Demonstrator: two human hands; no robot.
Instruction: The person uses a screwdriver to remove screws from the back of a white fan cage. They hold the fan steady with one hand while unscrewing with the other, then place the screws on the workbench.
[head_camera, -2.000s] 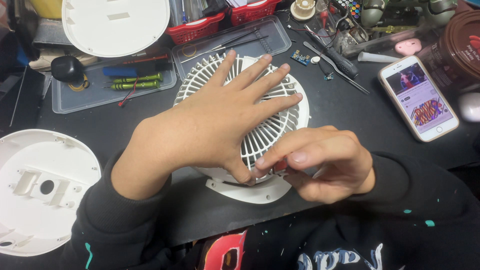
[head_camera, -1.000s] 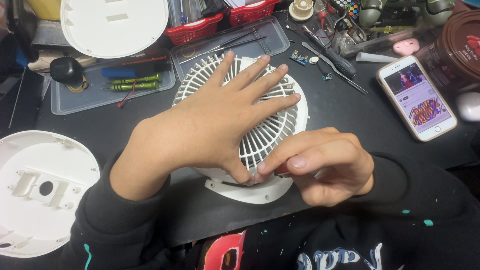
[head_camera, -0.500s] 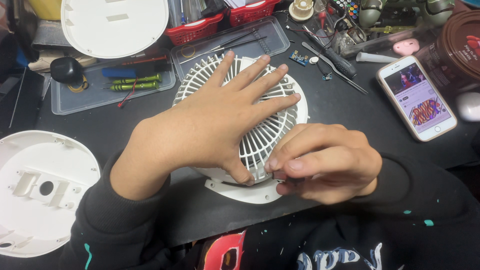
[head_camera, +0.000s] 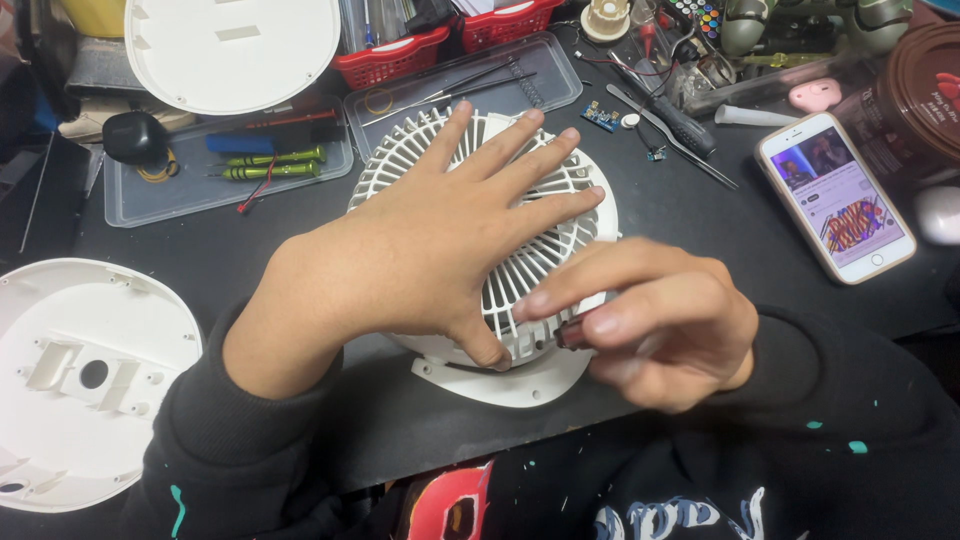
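Plastic, white and ribbed, makes up the round fan grille (head_camera: 540, 250) lying flat at the middle of the dark matte desk (head_camera: 700, 240), its thin slats radiating from the centre over a wider round base. Left of the grille sits a smooth white round shell (head_camera: 80, 380) with moulded ribs and a hole inside. Behind the grille, a shallow clear tray (head_camera: 215, 165) holds green-handled screwdrivers and a blue tool; a second clear tray (head_camera: 465, 90) beside it holds thin metal rods. Further behind the grille, red baskets (head_camera: 395, 50) are packed with tools. Right of the grille lies a smartphone (head_camera: 835, 195) with a lit screen.

Your left hand (head_camera: 440, 250) is spread flat, palm down, fingers fanned across the grille and pressing on it. Your right hand (head_camera: 650, 320) is curled at the grille's near right rim, fingers pinching a small dark tool (head_camera: 572, 333) whose tip meets the rim. Both of your wrists wear black sleeves.
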